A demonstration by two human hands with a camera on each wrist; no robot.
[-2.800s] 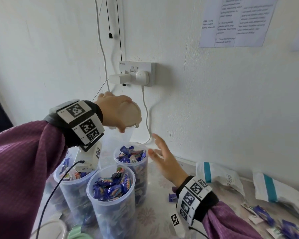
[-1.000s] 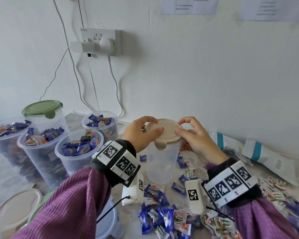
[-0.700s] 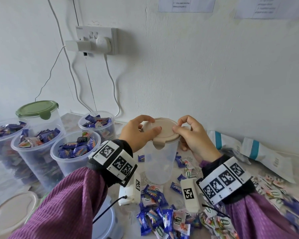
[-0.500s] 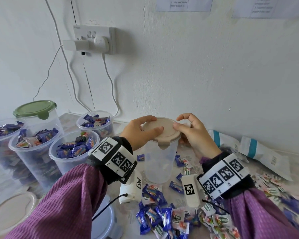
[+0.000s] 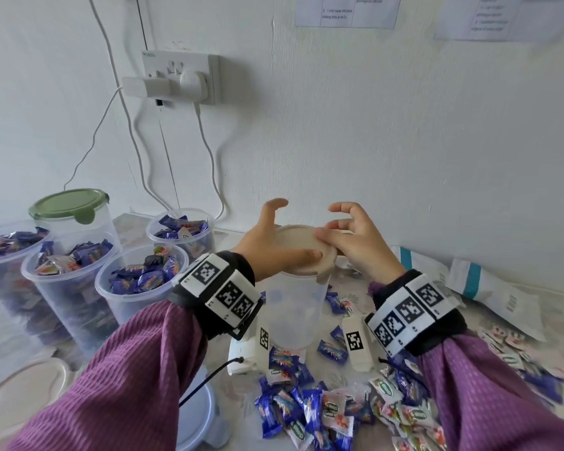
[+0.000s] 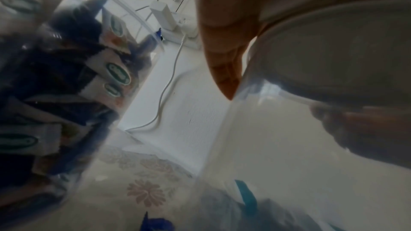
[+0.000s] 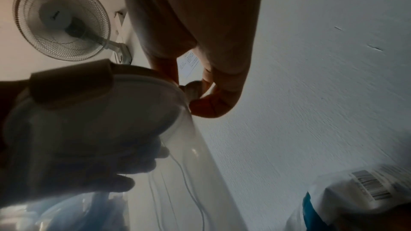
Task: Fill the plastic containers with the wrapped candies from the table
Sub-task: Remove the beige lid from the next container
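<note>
An empty clear container (image 5: 293,307) stands mid-table with a beige lid (image 5: 302,252) on it. My left hand (image 5: 274,242) lays its thumb flat across the lid, its fingers (image 5: 275,203) lifted off the rim. In the left wrist view the fingers (image 6: 224,59) run straight down beside the lid (image 6: 333,50). My right hand (image 5: 349,236) curls over the lid's far right edge. In the right wrist view my right hand (image 7: 200,94) pinches a tab of the lid (image 7: 77,85). Loose wrapped candies (image 5: 306,415) lie in front.
Several candy-filled open containers (image 5: 140,278) and a green-lidded container (image 5: 69,206) stand at the left. Spare lids (image 5: 20,392) lie at the front left. White bags (image 5: 495,294) lie along the wall at the right. Cables hang from a wall socket (image 5: 179,76).
My left hand brought the lidded container from the back to mid-table and both hands took hold of the lid. In the last half second my left fingers lifted off the rim.
</note>
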